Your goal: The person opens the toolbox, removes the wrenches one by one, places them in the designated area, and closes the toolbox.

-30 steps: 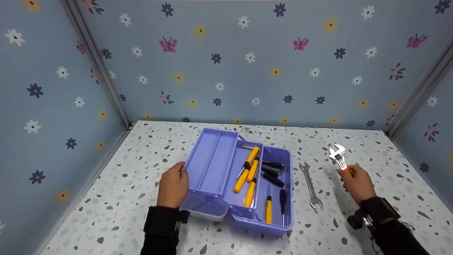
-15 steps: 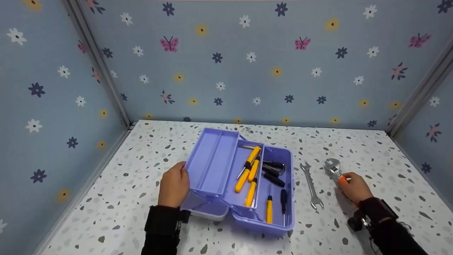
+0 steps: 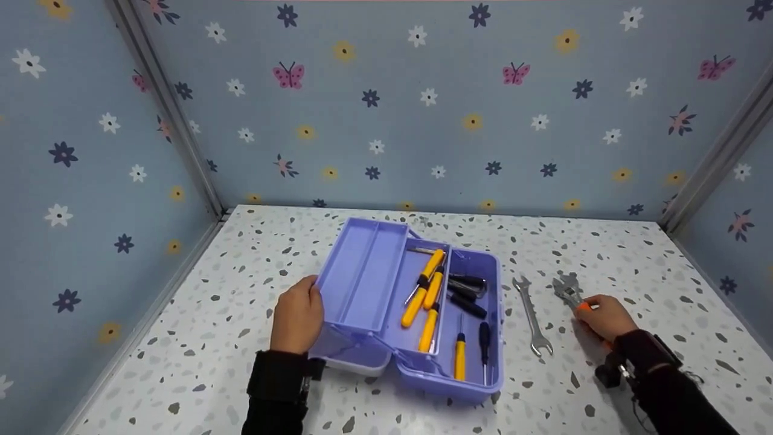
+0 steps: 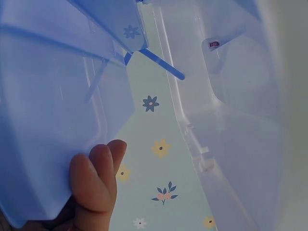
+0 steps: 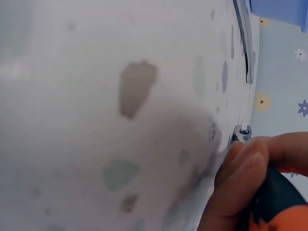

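Note:
A purple toolbox (image 3: pixel 447 391) stands unfolded at the middle of the table, its two-part tray (image 3: pixel 362 272) raised on the left. My left hand (image 3: pixel 297 315) grips that tray's left edge; in the left wrist view its fingers (image 4: pixel 91 183) curl over the purple plastic. Yellow-handled screwdrivers (image 3: pixel 423 296) lie in the middle tray. My right hand (image 3: pixel 609 317) holds an adjustable wrench (image 3: pixel 569 289) by its orange and black handle (image 5: pixel 284 211), low at the tabletop. Between box and hand lies a silver open-ended wrench (image 3: pixel 532 317).
Inside the deep compartment are black-handled tools (image 3: pixel 466 296), a yellow screwdriver (image 3: pixel 460 356) and a black screwdriver (image 3: pixel 484 350). Flower-patterned panels (image 3: pixel 423 121) enclose the speckled table (image 3: pixel 241 290) at the back and both sides.
My right hand has lowered the adjustable wrench from above the table to its surface, with the head tipping down. My left hand stays on the tray edge.

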A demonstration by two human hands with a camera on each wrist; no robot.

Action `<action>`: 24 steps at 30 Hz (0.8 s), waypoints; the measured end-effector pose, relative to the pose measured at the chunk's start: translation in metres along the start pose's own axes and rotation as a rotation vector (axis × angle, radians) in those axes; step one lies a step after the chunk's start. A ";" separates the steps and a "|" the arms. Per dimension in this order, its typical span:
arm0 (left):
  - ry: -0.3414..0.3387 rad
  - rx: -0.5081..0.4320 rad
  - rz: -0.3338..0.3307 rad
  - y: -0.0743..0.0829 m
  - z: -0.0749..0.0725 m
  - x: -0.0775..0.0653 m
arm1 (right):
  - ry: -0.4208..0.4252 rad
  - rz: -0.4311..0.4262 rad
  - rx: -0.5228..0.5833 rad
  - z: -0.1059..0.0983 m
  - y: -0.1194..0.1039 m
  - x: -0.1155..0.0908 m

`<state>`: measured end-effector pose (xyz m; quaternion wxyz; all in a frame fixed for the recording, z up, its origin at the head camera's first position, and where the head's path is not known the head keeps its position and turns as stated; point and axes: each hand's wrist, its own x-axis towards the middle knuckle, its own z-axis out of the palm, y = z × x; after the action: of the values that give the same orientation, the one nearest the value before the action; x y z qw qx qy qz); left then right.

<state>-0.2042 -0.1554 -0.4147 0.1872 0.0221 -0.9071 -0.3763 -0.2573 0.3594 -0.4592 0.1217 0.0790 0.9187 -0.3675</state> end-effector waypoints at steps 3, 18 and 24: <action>-0.006 -0.005 -0.012 0.000 0.000 0.000 | -0.004 0.002 -0.012 -0.002 -0.001 -0.001; -0.022 -0.003 -0.018 0.002 -0.001 -0.001 | 0.027 0.039 -0.064 -0.006 0.005 -0.003; -0.028 -0.002 -0.026 0.001 -0.001 0.000 | 0.017 0.057 -0.072 -0.007 0.005 -0.003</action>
<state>-0.2040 -0.1551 -0.4136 0.1697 0.0284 -0.9089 -0.3798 -0.2547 0.3675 -0.4569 0.1269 0.1039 0.9296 -0.3300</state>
